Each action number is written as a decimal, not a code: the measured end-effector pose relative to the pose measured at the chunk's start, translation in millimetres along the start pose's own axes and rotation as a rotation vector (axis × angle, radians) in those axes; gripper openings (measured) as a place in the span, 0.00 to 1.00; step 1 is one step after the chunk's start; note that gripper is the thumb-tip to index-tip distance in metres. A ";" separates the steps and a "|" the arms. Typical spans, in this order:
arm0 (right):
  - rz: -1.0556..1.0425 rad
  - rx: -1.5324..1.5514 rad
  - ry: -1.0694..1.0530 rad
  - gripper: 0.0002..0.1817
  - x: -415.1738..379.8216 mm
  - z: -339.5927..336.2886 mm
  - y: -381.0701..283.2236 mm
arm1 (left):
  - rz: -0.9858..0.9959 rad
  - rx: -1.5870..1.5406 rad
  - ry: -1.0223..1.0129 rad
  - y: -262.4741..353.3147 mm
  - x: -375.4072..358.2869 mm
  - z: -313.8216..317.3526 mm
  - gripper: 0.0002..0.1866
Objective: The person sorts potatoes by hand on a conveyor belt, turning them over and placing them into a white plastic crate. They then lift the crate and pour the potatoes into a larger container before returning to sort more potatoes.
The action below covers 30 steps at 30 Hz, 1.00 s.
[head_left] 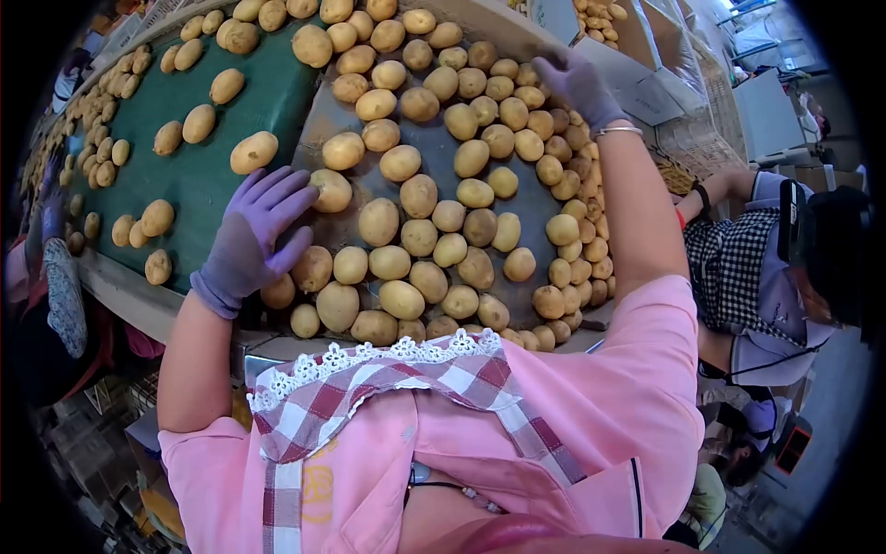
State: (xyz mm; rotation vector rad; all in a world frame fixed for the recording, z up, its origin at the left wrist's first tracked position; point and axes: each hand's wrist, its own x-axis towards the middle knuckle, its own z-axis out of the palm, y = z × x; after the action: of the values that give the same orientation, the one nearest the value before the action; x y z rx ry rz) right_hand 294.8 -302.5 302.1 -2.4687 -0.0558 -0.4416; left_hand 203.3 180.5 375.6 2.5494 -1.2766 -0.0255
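Observation:
My left hand (pixel 258 231), in a purple and grey glove, is open at the seam between the green conveyor belt (pixel 208 171) and the grey metal sorting surface (pixel 355 198). Its fingers stretch out together, thumb apart, with the tips right at a potato (pixel 330 191). Another potato (pixel 254 152) lies on the belt just beyond those fingers. At the far right edge of the surface, my right hand (pixel 581 88) reaches out, gloved too, fingers apart and nothing in them. Close beside it lie several potatoes (pixel 529 98) from the spread that covers the surface.
A raised rim (pixel 498 20) borders the surface at the back. Beyond it stands a cardboard box (pixel 641 88) near more potatoes (pixel 600 18). A co-worker in a checked apron (pixel 729 268) is close on the right; another person's patterned sleeve (pixel 65 295) shows at the far left.

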 end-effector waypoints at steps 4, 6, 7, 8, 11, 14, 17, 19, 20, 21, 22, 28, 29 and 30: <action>0.046 -0.262 -0.110 0.39 9.2 118.7 -8.0 | -0.074 0.099 0.003 -0.9 -1.5 -2.4 0.25; 0.132 -0.232 -0.147 0.36 -19.4 105.8 -48.4 | -0.083 0.092 0.029 -0.7 -3.1 -3.6 0.25; 0.047 -0.263 -0.239 0.36 -34.0 95.4 -51.5 | -0.074 0.078 0.053 -0.8 -2.0 -4.3 0.25; -0.024 -0.312 -0.290 0.36 -57.9 85.2 -59.2 | -0.069 0.058 0.072 -1.0 -1.1 -4.6 0.25; -0.271 -0.401 -0.287 0.37 -144.6 56.7 -70.3 | -0.096 0.017 0.067 -4.5 -3.3 -4.7 0.24; -0.236 -0.362 -0.293 0.40 -220.5 32.2 -78.0 | -0.071 -0.117 0.147 -10.4 -4.6 -6.8 0.23; -0.159 -0.270 -0.459 0.30 -286.6 9.8 -97.8 | -0.091 -0.214 0.216 -29.1 -13.3 -3.3 0.22; -0.082 -0.244 -0.562 0.29 -309.8 -1.7 -110.6 | -0.151 -0.278 0.259 -37.3 -17.8 -1.1 0.22; -0.102 -0.237 -0.476 0.23 -315.4 -4.8 -115.8 | -0.163 -0.324 0.256 -41.0 -18.7 -1.0 0.22; -0.032 -0.180 -0.545 0.20 -315.6 -9.8 -119.6 | -0.154 -0.310 0.249 -43.1 -19.2 -0.4 0.22; 0.035 -0.122 -0.610 0.18 -312.6 -14.8 -122.4 | -0.145 -0.294 0.245 -44.5 -19.7 0.3 0.22; -0.119 -0.133 -0.129 0.08 -252.1 -28.0 -103.1 | -0.085 -0.293 0.263 -46.0 -15.9 7.8 0.21; -0.154 -0.187 -0.005 0.08 -234.7 -30.4 -90.5 | -0.084 -0.298 0.267 -44.9 -16.1 7.7 0.21; -0.098 -0.216 0.053 0.08 -222.1 -32.0 -69.5 | -0.087 -0.299 0.255 -45.3 -17.6 8.9 0.21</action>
State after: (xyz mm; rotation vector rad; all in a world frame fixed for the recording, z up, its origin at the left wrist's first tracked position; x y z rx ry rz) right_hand 65.8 -251.1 293.7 -2.6725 -0.1128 -0.5814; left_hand 226.8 217.8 353.2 2.2653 -0.9842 0.0819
